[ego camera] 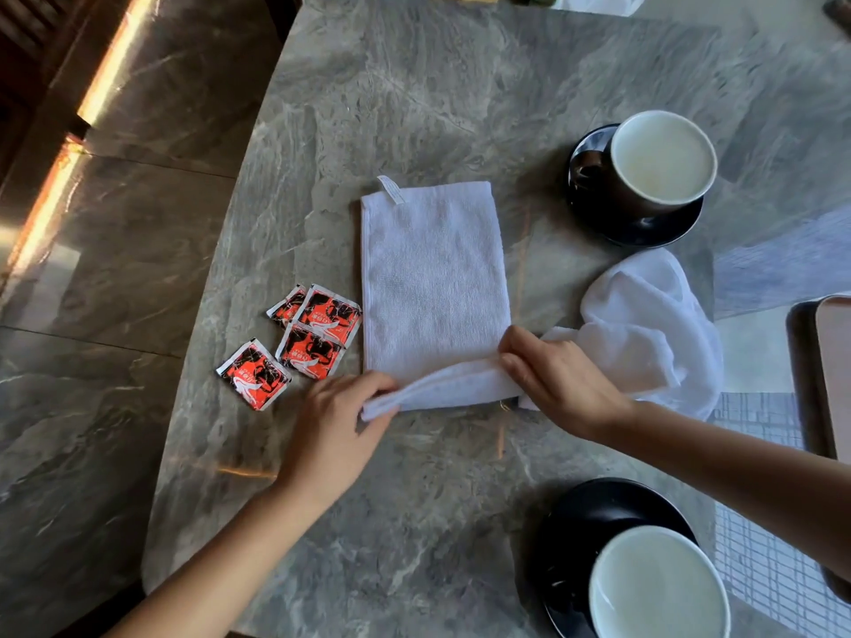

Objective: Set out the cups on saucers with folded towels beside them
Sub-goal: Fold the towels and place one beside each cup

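A white towel (433, 278) lies flat on the grey marble table (414, 108), folded lengthwise, its near end turned up into a fold. My left hand (336, 435) pinches the fold's left corner. My right hand (557, 379) pinches its right end. A second white towel (644, 324) lies crumpled to the right. A dark cup with a white inside (654, 163) stands on a black saucer (594, 209) at the far right. Another cup (658, 587) sits on a black saucer (598, 508) at the near right.
Several red and black sachets (304, 338) lie just left of the towel. A tray edge (829, 375) shows at the right border. The table's left edge drops to a marble floor (115, 269).
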A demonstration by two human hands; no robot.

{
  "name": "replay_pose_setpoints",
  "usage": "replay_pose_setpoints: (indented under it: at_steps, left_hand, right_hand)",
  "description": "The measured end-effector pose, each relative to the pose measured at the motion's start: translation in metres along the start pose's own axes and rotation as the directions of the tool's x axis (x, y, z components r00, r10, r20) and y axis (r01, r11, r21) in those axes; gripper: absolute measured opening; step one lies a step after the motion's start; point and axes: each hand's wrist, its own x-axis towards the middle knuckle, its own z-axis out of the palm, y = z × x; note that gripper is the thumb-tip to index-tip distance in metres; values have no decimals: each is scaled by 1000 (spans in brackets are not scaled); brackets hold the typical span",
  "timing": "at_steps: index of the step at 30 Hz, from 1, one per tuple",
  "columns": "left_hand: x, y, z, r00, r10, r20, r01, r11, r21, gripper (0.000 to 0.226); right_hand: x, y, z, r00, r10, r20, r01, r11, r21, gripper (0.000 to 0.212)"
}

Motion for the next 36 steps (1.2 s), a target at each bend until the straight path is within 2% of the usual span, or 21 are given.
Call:
replay_pose_setpoints:
  at_steps: [1,3,5,7,11,15,17,18,20,21,23,25,28,32,36]
  left_hand:
    - [0,-3,-1,997,-72,-19,70,992,-105,11]
    - [-1,-5,-1,974,-226,-9,207,905,-372,15]
    - [-3,-3,1,956,-293,-29,241,836,-493,18]
    - [-6,0,3,951,-302,-67,228,831,-508,19]
    - [-4,7,0,950,-291,-112,200,844,-497,5]
    - [4,10,-12,971,-210,-112,148,903,-404,21]
    - [11,12,-17,976,-198,-94,146,906,-398,21]
    - [14,13,-19,974,-212,-84,158,894,-419,21]
    - [20,15,-21,963,-264,-54,205,848,-489,27]
    - [24,16,-22,955,-294,-29,235,818,-525,29]
    - [30,16,-22,943,-332,11,280,777,-564,27]
    - [38,14,-22,943,-331,20,288,788,-544,28]
    - [51,10,-25,956,-291,-19,252,856,-451,31]
    - [69,3,-32,964,-250,-96,223,948,-225,26]
    - [84,-3,-32,960,-250,-123,250,968,-19,25]
  right_hand:
    - [0,1,-1,1000,2,-4,-2,1000,9,22]
    - [-1,2,-4,1000,-24,13,24,1000,-9,24]
    - [-3,2,-6,997,-65,40,67,995,-77,29]
    - [-4,3,-7,994,-88,58,95,988,-121,29]
    - [-5,5,-11,992,-103,79,111,987,-117,17]
    - [-3,0,-16,999,-13,38,15,998,-58,14]
    - [1,-4,-18,994,75,76,-78,996,42,13]
    - [3,-6,-19,984,137,112,-152,978,145,13]
    - [5,-9,-20,955,231,186,-288,872,395,9]
    - [6,-9,-20,948,251,197,-316,826,466,6]
    - [8,-9,-20,949,272,163,-317,824,470,4]
    - [12,-7,-19,954,284,95,-298,866,403,12]
    - [23,-5,-16,944,329,14,-314,886,340,23]
    - [41,3,-18,923,382,-57,-350,890,292,10]
    - [56,12,-15,896,439,-72,-405,871,277,6]
